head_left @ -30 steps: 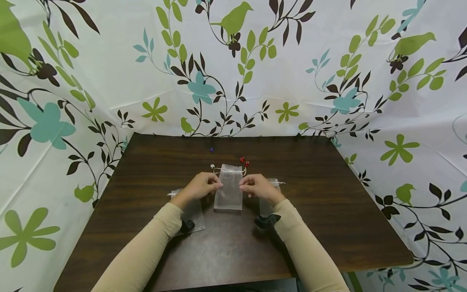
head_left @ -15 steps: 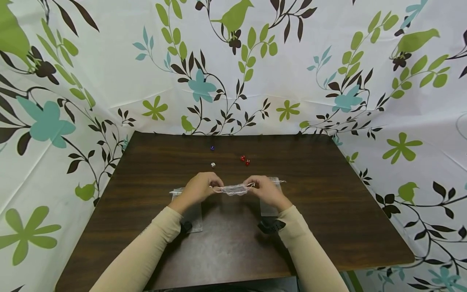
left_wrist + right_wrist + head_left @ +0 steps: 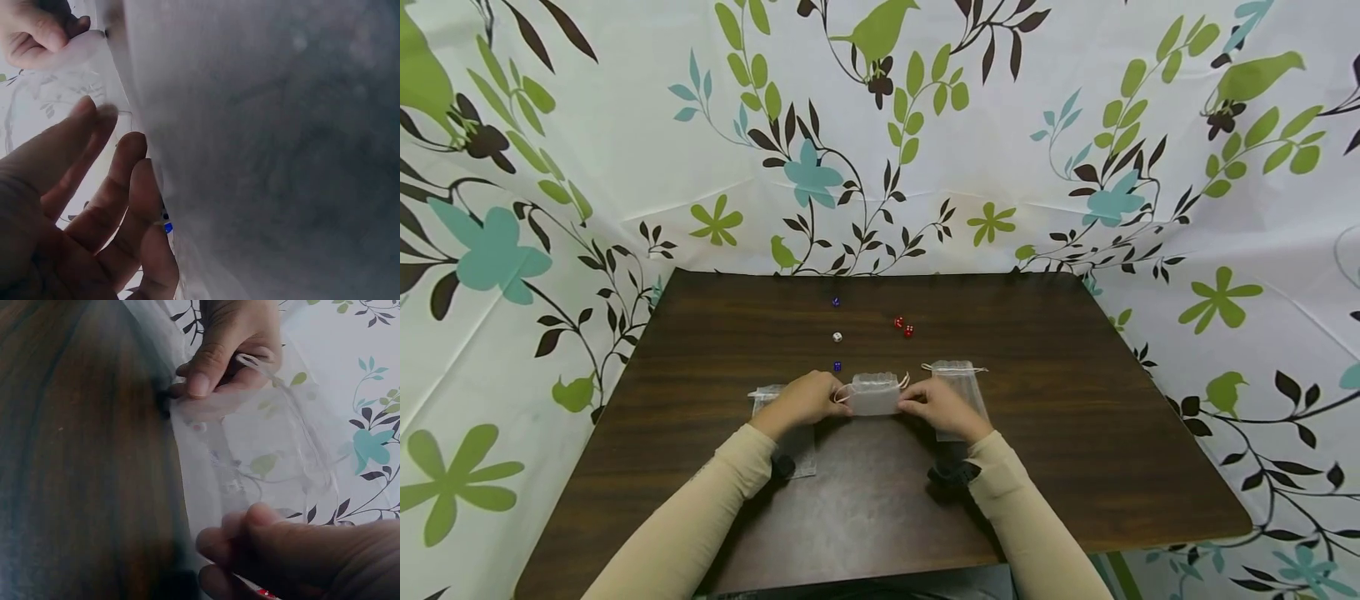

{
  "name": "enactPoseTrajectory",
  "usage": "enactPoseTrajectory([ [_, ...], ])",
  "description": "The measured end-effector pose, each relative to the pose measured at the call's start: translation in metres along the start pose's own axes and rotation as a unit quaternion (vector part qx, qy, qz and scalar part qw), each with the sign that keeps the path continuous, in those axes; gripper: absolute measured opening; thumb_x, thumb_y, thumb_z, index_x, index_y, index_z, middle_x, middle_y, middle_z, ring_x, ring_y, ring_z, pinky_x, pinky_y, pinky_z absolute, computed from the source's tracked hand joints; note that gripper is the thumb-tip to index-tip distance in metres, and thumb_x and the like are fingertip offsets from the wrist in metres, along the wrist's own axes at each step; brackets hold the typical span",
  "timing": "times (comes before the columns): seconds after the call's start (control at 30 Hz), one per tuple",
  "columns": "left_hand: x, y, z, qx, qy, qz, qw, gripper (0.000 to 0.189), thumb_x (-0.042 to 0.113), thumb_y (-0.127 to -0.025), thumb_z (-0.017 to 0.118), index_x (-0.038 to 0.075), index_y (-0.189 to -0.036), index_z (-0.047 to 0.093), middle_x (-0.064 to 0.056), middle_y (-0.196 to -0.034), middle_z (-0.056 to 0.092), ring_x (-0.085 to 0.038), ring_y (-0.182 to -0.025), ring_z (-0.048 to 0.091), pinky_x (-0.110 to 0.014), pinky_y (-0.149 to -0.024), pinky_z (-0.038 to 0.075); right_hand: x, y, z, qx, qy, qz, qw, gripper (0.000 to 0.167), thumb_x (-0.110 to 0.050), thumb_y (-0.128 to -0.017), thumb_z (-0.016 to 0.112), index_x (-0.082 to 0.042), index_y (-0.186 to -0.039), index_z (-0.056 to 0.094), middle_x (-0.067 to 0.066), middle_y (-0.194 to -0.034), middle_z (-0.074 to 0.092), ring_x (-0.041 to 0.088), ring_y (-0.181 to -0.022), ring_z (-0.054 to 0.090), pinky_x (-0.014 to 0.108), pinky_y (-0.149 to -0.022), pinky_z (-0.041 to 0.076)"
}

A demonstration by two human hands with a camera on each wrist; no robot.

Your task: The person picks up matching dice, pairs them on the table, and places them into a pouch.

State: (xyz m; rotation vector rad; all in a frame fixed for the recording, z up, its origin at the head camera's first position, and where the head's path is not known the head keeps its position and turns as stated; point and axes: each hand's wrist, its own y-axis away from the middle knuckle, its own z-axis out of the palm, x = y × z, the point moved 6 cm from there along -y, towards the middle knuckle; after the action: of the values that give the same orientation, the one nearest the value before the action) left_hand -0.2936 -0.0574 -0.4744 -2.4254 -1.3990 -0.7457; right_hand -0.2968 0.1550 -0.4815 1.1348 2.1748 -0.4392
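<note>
Between my two hands is a sheer white drawstring pouch, tilted so that it looks short in the head view. My left hand pinches its left side; in the right wrist view that thumb presses on the pouch's corner beside a loop of cord. At the opposite side, my right hand pinches the edge between thumb and fingers. Sheer fabric fills much of the left wrist view. Just beyond the pouch lies a blue die, with a white die farther back.
A second sheer pouch lies partly under my left wrist, and a third behind my right hand. Two red dice and another blue die sit farther back on the dark wooden table. A patterned curtain borders the table.
The pouch has turned from lying long and flat, through nearly edge-on, to its present tilt. Both hands have moved slightly closer to the body, and the nearer blue die has come into view.
</note>
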Motion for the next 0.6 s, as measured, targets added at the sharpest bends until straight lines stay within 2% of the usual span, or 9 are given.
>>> enactPoseTrajectory([
  [0.1, 0.000, 0.001, 0.002, -0.007, -0.001, 0.019, 0.9998, 0.027, 0.028, -0.089, 0.079, 0.014, -0.070, 0.066, 0.013, -0.064, 0.049, -0.006, -0.058, 0.042, -0.024, -0.054, 0.035, 0.002, 0.001, 0.003, -0.002, 0.002, 0.004, 1.0000, 0.014, -0.016, -0.097, 0.069, -0.006, -0.101, 0.079, 0.006, -0.100, 0.076, 0.011, -0.086, 0.066, 0.027, -0.073, 0.053],
  [0.2, -0.002, 0.005, -0.001, 0.001, 0.002, 0.018, 0.9998, 0.019, 0.027, -0.088, 0.080, 0.019, -0.076, 0.068, 0.013, -0.070, 0.058, -0.006, -0.063, 0.049, -0.026, -0.058, 0.041, 0.004, 0.001, 0.007, -0.001, -0.002, 0.008, 1.0000, 0.015, -0.016, -0.097, 0.070, -0.005, -0.101, 0.080, 0.006, -0.100, 0.076, 0.012, -0.086, 0.067, 0.027, -0.073, 0.053],
  [0.27, -0.002, 0.009, -0.007, 0.024, 0.006, 0.015, 0.9996, 0.017, 0.026, -0.085, 0.084, 0.019, -0.084, 0.068, 0.010, -0.079, 0.063, -0.008, -0.069, 0.056, -0.029, -0.062, 0.047, 0.005, 0.001, 0.008, 0.005, -0.001, 0.007, 1.0000, 0.015, -0.017, -0.097, 0.070, -0.006, -0.101, 0.080, 0.005, -0.101, 0.076, 0.014, -0.089, 0.068, 0.028, -0.076, 0.054],
  [0.33, 0.000, 0.013, -0.015, 0.060, 0.008, 0.025, 0.9979, 0.028, 0.024, -0.081, 0.087, 0.015, -0.096, 0.066, 0.005, -0.091, 0.065, -0.014, -0.079, 0.062, -0.034, -0.068, 0.051, 0.005, 0.001, 0.009, 0.013, 0.002, 0.004, 0.9999, 0.015, -0.017, -0.097, 0.070, -0.006, -0.100, 0.080, 0.005, -0.101, 0.076, 0.017, -0.093, 0.069, 0.030, -0.080, 0.055],
  [0.4, 0.005, 0.016, -0.024, 0.097, -0.002, 0.052, 0.9939, 0.043, 0.021, -0.077, 0.091, 0.012, -0.108, 0.063, -0.001, -0.105, 0.064, -0.020, -0.088, 0.065, -0.037, -0.072, 0.053, 0.005, 0.001, 0.009, 0.022, 0.004, 0.001, 0.9997, 0.014, -0.016, -0.096, 0.071, -0.006, -0.099, 0.080, 0.005, -0.101, 0.076, 0.020, -0.096, 0.070, 0.032, -0.083, 0.055],
  [0.47, 0.014, 0.018, -0.028, 0.120, -0.025, 0.094, 0.9880, 0.056, 0.018, -0.076, 0.092, 0.010, -0.120, 0.059, -0.007, -0.117, 0.059, -0.025, -0.095, 0.065, -0.039, -0.074, 0.054, 0.004, 0.000, 0.009, 0.030, 0.006, -0.003, 0.9995, 0.013, -0.014, -0.096, 0.071, -0.005, -0.097, 0.080, 0.006, -0.099, 0.076, 0.023, -0.096, 0.070, 0.034, -0.085, 0.055],
  [0.53, 0.023, 0.019, -0.028, 0.121, -0.052, 0.135, 0.9821, 0.061, 0.018, -0.077, 0.091, 0.012, -0.128, 0.059, -0.008, -0.125, 0.057, -0.026, -0.100, 0.064, -0.039, -0.076, 0.055, 0.004, 0.001, 0.009, 0.032, 0.002, -0.001, 0.9995, 0.013, -0.014, -0.096, 0.071, -0.005, -0.096, 0.080, 0.006, -0.099, 0.076, 0.023, -0.096, 0.070, 0.035, -0.085, 0.055],
  [0.6, 0.030, 0.020, -0.026, 0.115, -0.081, 0.169, 0.9756, 0.057, 0.018, -0.079, 0.089, 0.013, -0.128, 0.061, -0.008, -0.127, 0.057, -0.025, -0.101, 0.063, -0.039, -0.077, 0.056, 0.005, 0.001, 0.010, 0.028, -0.004, 0.002, 0.9996, 0.013, -0.014, -0.096, 0.071, -0.004, -0.097, 0.080, 0.007, -0.100, 0.076, 0.024, -0.096, 0.070, 0.034, -0.084, 0.055],
])
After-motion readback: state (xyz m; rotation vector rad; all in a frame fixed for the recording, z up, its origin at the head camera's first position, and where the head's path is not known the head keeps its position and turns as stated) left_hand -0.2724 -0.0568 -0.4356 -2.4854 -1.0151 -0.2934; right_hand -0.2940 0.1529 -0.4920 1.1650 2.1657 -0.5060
